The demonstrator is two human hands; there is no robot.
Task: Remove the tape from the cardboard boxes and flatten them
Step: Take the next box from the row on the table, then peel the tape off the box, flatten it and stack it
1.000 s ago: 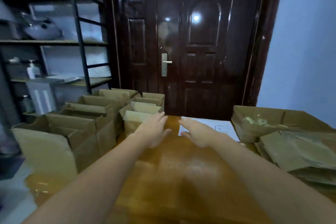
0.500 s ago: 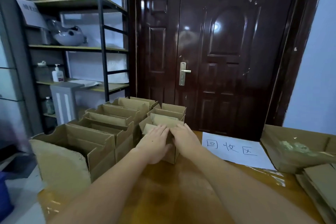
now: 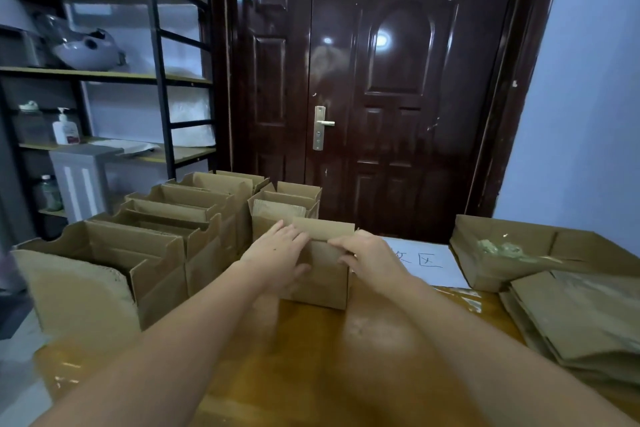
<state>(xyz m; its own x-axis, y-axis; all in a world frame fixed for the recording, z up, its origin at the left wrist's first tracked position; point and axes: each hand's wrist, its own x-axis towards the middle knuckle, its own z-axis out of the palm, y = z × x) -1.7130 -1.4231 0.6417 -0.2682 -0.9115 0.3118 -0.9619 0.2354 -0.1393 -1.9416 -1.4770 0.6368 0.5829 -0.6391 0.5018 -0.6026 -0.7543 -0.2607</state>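
I am holding the small cardboard box [image 3: 320, 274] on the wooden table [image 3: 311, 357], straight ahead of me: left hand [image 3: 277, 253] gripping its left side, right hand [image 3: 367, 256] pinching the upright flap [image 3: 323, 228]. Both hands are equally near.

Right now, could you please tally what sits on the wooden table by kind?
Small box held by the left hand and right hand: 1
Other upright open boxes: about 8
Tray box of tape scraps: 1
Flattened cardboard stack: 1
Paper sign: 1
Total: about 12
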